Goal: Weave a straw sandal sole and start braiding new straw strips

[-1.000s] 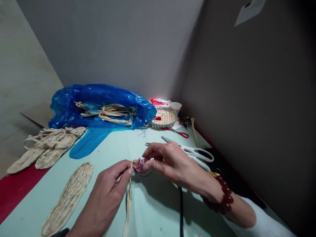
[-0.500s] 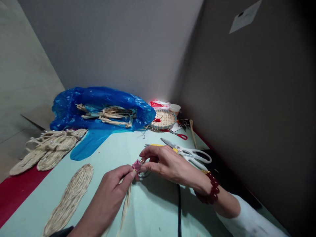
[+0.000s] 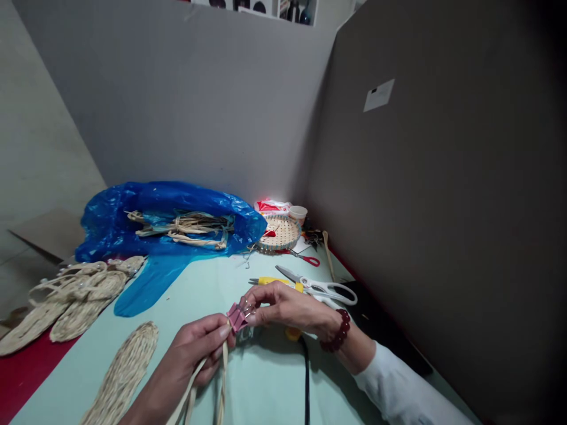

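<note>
A pink binder clip (image 3: 236, 317) is between my two hands above the table. My right hand (image 3: 286, 307), wearing a dark red bead bracelet, pinches the clip's wire handles. The fingers of my left hand (image 3: 199, 345) are closed on pale straw strands (image 3: 222, 378) right at the clip's edge. These strands hang down below the left hand toward the near edge of the view. Whether the clip's jaws are open around the straw is hidden by the fingers. A braided straw sole (image 3: 126, 372) lies flat to the left of my left hand.
White-handled scissors (image 3: 323, 288) and a yellow-handled tool (image 3: 272, 281) lie beyond my right hand. A black cord (image 3: 306, 378) runs toward me. At the back are a blue plastic bag (image 3: 101, 221) with straw, a woven basket (image 3: 286, 233) and red-handled scissors (image 3: 310, 260). Straw sandals (image 3: 84, 301) lie left.
The view has tilted upward, so the table things sit lower. The clip has turned, showing more of its pink body and wire handles, with both hands still on the work.
</note>
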Action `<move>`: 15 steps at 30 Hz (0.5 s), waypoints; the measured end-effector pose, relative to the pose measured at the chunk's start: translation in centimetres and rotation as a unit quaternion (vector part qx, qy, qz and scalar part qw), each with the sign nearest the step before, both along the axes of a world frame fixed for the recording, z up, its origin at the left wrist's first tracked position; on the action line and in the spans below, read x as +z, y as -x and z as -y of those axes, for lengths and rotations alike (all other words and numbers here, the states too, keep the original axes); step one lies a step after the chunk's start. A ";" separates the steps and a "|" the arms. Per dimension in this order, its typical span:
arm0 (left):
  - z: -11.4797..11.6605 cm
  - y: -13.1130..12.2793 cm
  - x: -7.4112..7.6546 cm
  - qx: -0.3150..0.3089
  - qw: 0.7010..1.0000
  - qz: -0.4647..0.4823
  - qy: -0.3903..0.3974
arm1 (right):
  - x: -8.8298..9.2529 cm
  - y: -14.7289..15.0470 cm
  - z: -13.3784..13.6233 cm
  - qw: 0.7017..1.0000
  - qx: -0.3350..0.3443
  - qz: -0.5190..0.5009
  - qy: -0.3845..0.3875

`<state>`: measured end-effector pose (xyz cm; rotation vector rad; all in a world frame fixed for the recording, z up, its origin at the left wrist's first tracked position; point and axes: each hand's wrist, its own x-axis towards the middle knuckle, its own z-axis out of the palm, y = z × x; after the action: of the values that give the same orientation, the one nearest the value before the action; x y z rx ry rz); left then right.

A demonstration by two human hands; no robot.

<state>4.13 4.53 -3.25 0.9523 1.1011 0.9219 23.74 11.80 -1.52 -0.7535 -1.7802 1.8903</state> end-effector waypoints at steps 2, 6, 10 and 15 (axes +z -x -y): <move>-0.1 0.2 0.0 0.009 1.000 0.020 0.007 | 0.1 -0.2 0.0 1.000 0.001 -0.006 0.016; -0.3 0.4 -0.1 0.033 0.998 0.047 0.013 | 0.2 -0.6 -0.2 0.999 -0.015 -0.005 0.030; -0.4 0.6 0.0 0.061 0.996 0.061 0.016 | 0.7 -1.2 -0.6 0.999 -0.027 0.016 0.007; -0.6 0.9 0.2 0.097 0.993 0.074 0.006 | 1.4 -1.8 -1.1 0.993 -0.097 0.039 -0.054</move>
<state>3.23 5.14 -3.02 0.7635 1.0846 1.1236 25.58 12.94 -0.13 -0.9350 -1.7688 1.6456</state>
